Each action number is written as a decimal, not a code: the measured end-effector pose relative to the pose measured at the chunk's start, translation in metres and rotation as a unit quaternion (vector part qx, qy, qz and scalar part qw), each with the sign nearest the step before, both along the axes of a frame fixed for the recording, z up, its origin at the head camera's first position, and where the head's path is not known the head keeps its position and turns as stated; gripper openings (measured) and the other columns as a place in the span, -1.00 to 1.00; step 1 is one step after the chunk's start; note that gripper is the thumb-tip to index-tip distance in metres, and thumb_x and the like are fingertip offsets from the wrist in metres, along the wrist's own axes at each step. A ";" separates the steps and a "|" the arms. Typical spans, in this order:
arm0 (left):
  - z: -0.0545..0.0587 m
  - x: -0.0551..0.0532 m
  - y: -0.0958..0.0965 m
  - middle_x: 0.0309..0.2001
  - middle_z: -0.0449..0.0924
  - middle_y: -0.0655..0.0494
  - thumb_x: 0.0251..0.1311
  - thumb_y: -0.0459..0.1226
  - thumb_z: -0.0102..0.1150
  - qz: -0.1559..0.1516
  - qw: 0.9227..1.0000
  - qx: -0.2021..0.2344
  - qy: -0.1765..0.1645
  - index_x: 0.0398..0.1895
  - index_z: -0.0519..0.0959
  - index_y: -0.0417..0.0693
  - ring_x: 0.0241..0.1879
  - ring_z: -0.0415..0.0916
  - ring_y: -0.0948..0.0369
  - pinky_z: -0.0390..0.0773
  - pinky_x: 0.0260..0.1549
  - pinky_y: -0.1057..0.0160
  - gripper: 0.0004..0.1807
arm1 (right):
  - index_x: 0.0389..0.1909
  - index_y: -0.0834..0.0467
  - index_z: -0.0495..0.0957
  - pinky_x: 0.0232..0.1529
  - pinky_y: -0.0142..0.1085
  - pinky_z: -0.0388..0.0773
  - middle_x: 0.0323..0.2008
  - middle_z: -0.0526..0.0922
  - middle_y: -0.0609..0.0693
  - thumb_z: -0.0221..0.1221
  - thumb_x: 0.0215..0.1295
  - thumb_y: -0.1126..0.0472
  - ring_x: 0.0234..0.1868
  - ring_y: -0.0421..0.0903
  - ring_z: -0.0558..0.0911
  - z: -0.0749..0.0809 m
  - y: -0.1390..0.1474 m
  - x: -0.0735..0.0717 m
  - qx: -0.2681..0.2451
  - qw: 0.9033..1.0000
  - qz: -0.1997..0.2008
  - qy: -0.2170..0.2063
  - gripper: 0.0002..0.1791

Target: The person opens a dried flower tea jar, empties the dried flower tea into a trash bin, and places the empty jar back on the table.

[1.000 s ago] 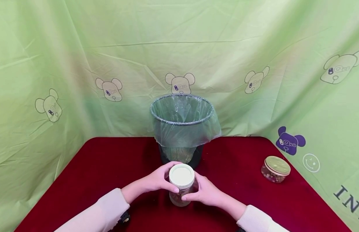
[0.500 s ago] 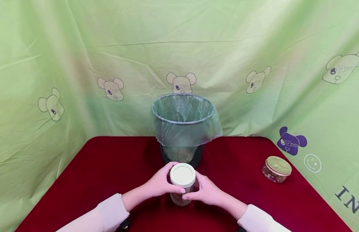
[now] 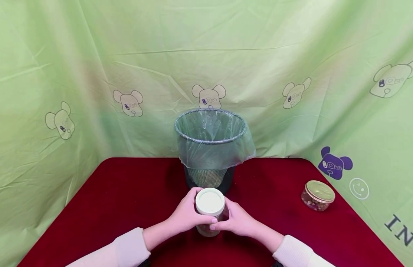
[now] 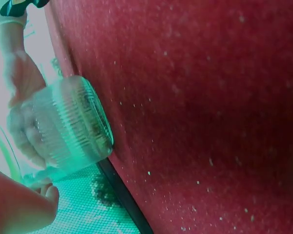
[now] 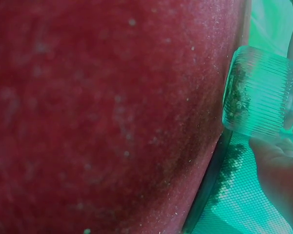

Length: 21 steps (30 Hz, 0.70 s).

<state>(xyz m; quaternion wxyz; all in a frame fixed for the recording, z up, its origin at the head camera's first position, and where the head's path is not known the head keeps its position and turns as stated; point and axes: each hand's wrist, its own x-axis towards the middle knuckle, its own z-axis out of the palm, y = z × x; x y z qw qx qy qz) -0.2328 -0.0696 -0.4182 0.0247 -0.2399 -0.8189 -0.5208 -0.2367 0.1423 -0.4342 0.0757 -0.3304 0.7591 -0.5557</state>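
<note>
A clear ribbed jar (image 4: 71, 124) with a whitish lid (image 3: 210, 201) stands upright on the red tabletop near the front. Dried bits (image 5: 238, 92) lie in the bottom of the jar. My left hand (image 3: 186, 216) grips the jar from the left, its thumb across the front just below the lid's top. From the right, my right hand (image 3: 239, 220) holds the jar, thumb on the front a little lower. The two thumb tips nearly meet in the head view. The far-side fingers are largely hidden by the jar there.
Right behind the jar stands a mesh bin (image 3: 206, 178) with a clear plastic liner (image 3: 211, 157) folded over its rim. A low round tub (image 3: 318, 195) with a gold lid sits at the right edge of the red tabletop (image 3: 133, 193). Green printed cloth (image 3: 153, 37) hangs around.
My left hand has turned round the top of the jar, its thumb sliding to the right across the front. My right hand and the jar have stayed nearly in place.
</note>
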 end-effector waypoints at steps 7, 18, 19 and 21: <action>-0.003 0.000 0.000 -0.01 0.50 0.19 -0.30 0.01 0.61 0.005 1.000 0.003 -0.001 0.17 0.33 -0.07 0.01 0.46 0.21 0.44 -0.01 0.11 -0.07 | 0.34 0.12 0.23 0.15 -0.29 0.43 0.15 0.50 -0.02 0.47 0.02 0.20 0.15 -0.08 0.52 -0.001 0.000 0.000 0.005 1.000 -0.004 0.000 -0.14; 0.000 -0.024 -0.014 0.14 0.46 0.00 -0.12 -0.27 0.53 -0.165 0.982 0.078 -0.041 0.27 0.26 -0.19 0.14 0.42 0.15 0.35 0.14 0.25 -0.14 | 0.34 0.16 0.22 0.16 -0.30 0.41 0.15 0.49 0.00 0.46 0.03 0.22 0.16 -0.08 0.51 0.001 -0.001 0.000 0.004 1.000 -0.005 -0.006 -0.13; 0.000 -0.027 -0.016 0.14 0.45 -0.02 -0.10 -0.27 0.52 -0.183 0.979 0.083 -0.047 0.27 0.26 -0.22 0.15 0.41 0.14 0.34 0.15 0.26 -0.14 | 0.35 0.16 0.22 0.16 -0.30 0.41 0.15 0.49 0.00 0.46 0.03 0.22 0.16 -0.08 0.51 0.001 -0.001 0.000 0.005 1.000 -0.005 -0.008 -0.13; 0.000 -0.032 -0.019 0.15 0.44 -0.05 -0.07 -0.25 0.51 -0.212 0.972 0.087 -0.061 0.29 0.24 -0.26 0.17 0.39 0.15 0.31 0.17 0.28 -0.14 | 0.35 0.17 0.21 0.16 -0.30 0.41 0.15 0.49 0.00 0.46 0.04 0.23 0.17 -0.08 0.51 0.001 -0.001 0.000 0.005 1.000 -0.004 -0.012 -0.12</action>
